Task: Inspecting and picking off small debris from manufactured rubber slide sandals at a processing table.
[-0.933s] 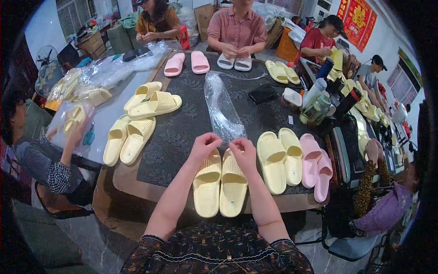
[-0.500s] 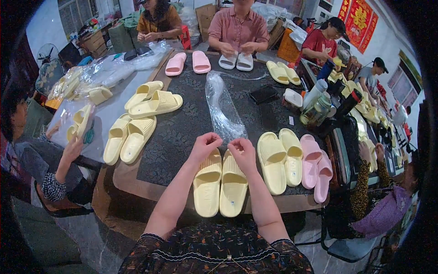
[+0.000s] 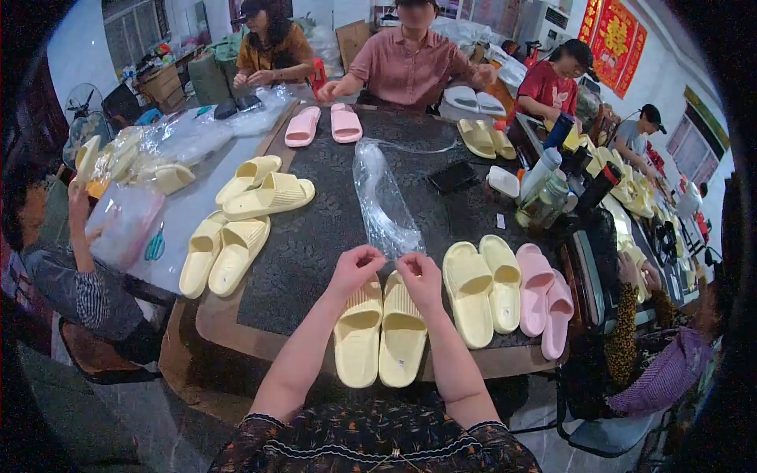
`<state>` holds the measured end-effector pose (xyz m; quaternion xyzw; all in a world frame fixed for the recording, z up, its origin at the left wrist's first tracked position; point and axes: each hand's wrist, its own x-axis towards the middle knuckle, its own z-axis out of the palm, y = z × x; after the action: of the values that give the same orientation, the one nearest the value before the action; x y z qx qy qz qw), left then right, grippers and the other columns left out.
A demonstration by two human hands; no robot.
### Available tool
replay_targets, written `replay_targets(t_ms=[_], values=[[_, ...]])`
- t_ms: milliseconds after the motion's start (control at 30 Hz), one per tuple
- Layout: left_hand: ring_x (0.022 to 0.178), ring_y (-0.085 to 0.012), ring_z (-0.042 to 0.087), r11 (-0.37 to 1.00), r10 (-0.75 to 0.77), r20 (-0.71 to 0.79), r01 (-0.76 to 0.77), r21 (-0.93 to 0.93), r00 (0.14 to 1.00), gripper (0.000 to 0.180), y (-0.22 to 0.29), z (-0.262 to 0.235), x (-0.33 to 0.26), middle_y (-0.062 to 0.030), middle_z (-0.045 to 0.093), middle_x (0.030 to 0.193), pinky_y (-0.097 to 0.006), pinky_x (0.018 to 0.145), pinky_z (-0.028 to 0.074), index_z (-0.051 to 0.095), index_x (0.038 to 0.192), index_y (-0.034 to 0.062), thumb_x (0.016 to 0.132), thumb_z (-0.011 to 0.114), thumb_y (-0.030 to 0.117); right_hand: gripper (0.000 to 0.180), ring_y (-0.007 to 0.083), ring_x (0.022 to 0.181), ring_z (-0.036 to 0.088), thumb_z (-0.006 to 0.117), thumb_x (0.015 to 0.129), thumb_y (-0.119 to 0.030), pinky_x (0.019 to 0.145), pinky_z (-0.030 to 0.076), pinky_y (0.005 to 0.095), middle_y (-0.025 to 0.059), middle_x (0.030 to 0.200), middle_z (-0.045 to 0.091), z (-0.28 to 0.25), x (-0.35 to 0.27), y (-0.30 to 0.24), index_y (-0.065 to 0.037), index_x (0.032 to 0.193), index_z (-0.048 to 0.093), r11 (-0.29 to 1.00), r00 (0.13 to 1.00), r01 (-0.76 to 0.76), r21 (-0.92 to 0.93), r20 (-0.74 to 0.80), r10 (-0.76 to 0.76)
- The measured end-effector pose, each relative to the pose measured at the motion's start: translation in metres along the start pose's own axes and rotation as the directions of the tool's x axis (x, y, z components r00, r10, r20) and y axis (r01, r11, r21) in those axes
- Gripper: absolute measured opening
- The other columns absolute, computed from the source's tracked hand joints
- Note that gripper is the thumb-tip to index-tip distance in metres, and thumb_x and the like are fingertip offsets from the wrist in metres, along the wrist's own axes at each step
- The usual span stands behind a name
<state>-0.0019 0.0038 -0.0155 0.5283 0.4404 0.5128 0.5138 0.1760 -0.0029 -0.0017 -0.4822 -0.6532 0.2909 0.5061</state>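
A pair of pale yellow slide slippers lies side by side at the near edge of the dark table. My left hand and my right hand hover over the slippers' toe ends, fingers pinched on the near end of a clear plastic bag. The bag stretches away from me across the table top.
Another yellow pair and a pink pair lie to the right, more yellow pairs to the left, a pink pair far across. Several people sit around the table; bottles stand at right, bagged slippers at left.
My hands have stayed at the slippers' toe ends on the bag's end. The person at far left has raised a bagged slipper higher.
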Motion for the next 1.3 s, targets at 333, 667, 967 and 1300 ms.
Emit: replay_targets(t_ms=[333, 667, 967, 1300], values=[[0.071, -0.0038, 0.054, 1.0, -0.018, 0.015, 0.018, -0.012, 1.0, 0.012, 0.014, 0.001, 0.001, 0.0038, 0.062, 0.078, -0.02, 0.063, 0.044, 0.065, 0.089, 0.0038, 0.083, 0.069, 0.013, 0.015, 0.0153, 0.067, 0.058, 0.071, 0.078, -0.015, 0.065, 0.048, 0.0276, 0.0058, 0.074, 0.061, -0.002, 0.004, -0.002, -0.003, 0.085, 0.065, 0.997, 0.997, -0.073, 0.023, -0.027, 0.074], [0.073, -0.004, 0.056, 0.998, 0.006, -0.023, -0.008, -0.064, 1.0, 0.013, 0.01, 0.0, 0.001, 0.0029, 0.063, 0.08, -0.02, 0.066, 0.045, 0.065, 0.091, 0.0038, 0.082, 0.07, 0.011, 0.013, 0.0126, 0.07, 0.058, 0.07, 0.08, -0.013, 0.064, 0.048, 0.0267, 0.0057, 0.077, 0.062, -0.002, 0.003, 0.007, -0.003, 0.087, 0.066, 0.973, 0.988, -0.154, 0.169, 0.032, 0.15], [0.071, -0.0032, 0.054, 1.0, 0.014, 0.035, -0.014, -0.024, 0.999, 0.012, 0.007, 0.001, 0.001, 0.0037, 0.061, 0.078, -0.02, 0.065, 0.044, 0.065, 0.09, 0.004, 0.082, 0.069, 0.012, 0.014, 0.0135, 0.069, 0.058, 0.07, 0.08, -0.014, 0.066, 0.047, 0.0265, 0.0064, 0.077, 0.061, 0.0, 0.003, 0.011, -0.002, 0.087, 0.065, 0.987, 0.995, -0.097, 0.125, -0.007, 0.098], [0.069, -0.0039, 0.054, 0.996, 0.024, -0.03, -0.027, -0.081, 0.999, 0.012, 0.009, -0.001, 0.0, 0.0035, 0.061, 0.078, -0.02, 0.063, 0.044, 0.065, 0.089, 0.0041, 0.083, 0.069, 0.013, 0.014, 0.0135, 0.065, 0.057, 0.07, 0.079, -0.014, 0.064, 0.047, 0.0257, 0.0056, 0.075, 0.061, 0.002, 0.001, 0.008, -0.003, 0.085, 0.066, 0.984, 0.994, -0.104, 0.143, -0.019, 0.108]])
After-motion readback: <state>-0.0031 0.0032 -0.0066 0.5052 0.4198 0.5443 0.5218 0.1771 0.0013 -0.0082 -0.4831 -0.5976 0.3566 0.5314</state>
